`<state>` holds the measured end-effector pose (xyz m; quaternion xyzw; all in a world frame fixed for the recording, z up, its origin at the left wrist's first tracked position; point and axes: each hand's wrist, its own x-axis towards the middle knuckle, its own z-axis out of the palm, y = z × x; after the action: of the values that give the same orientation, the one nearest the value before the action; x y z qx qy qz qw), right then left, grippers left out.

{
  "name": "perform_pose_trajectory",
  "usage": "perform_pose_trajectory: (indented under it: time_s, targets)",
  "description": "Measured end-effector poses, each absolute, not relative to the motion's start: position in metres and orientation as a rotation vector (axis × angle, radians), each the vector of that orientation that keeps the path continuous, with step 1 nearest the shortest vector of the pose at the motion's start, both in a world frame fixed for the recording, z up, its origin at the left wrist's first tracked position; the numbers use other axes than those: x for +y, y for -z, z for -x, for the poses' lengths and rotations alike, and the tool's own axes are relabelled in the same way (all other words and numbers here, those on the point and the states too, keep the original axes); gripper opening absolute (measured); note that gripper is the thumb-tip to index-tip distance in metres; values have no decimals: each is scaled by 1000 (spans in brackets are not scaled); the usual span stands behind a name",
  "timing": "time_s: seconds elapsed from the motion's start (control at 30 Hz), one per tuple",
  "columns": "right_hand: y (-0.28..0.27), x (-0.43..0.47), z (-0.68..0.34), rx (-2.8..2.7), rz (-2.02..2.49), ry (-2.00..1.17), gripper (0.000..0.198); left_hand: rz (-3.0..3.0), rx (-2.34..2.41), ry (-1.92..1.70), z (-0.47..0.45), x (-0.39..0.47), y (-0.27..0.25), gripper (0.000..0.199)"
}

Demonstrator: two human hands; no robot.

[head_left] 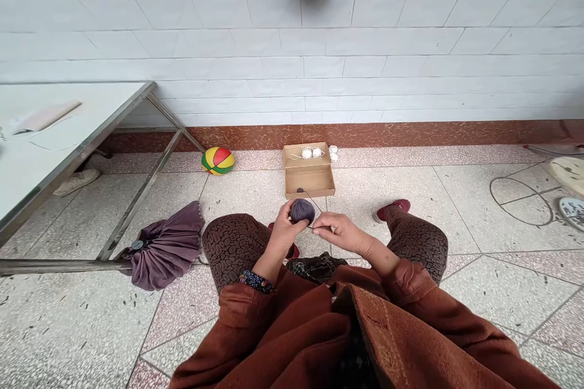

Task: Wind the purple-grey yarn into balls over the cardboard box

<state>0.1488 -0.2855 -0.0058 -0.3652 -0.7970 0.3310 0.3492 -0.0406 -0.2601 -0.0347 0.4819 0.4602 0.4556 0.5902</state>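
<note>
Head view: metal-framed table (107, 96), one; pleated purple umbrella (168, 250) by its rail, perhaps set there out of the way, one; red-yellow-green ball (218, 161), one. Left hand (286, 231), one, fingers curled round one purple yarn ball (302, 211), seemingly to steady it, on the near side of one cardboard box (317, 180), open, likely for easy reach (two white yarn balls (317, 152) in its lid). Right hand (342, 233), one, fingertips pinching one dark strand (314, 202), apparently to control it.

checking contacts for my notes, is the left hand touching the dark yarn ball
Touching. The head view shows the left hand cupping the dark yarn ball, with no gap between them.
</note>
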Motion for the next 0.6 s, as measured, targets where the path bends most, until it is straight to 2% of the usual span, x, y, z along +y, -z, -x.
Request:
perform_pose_trajectory:
  time_s: [0.13,0.27,0.4,0.6]
  targets:
    - [-10,-265,-159,-2014,993,-736,19,-1204,973,-905,35,-266,31,75]
    - [2,-249,-164,-1906,1081,-673,17,-1208,733,-758,31,-272,21,86]
    - [33,-253,-161,-1782,1238,-700,15,-1028,619,-829,30,-277,12,79]
    - [68,-274,-150,-1814,1298,-822,15,-762,719,-947,28,-274,15,59]
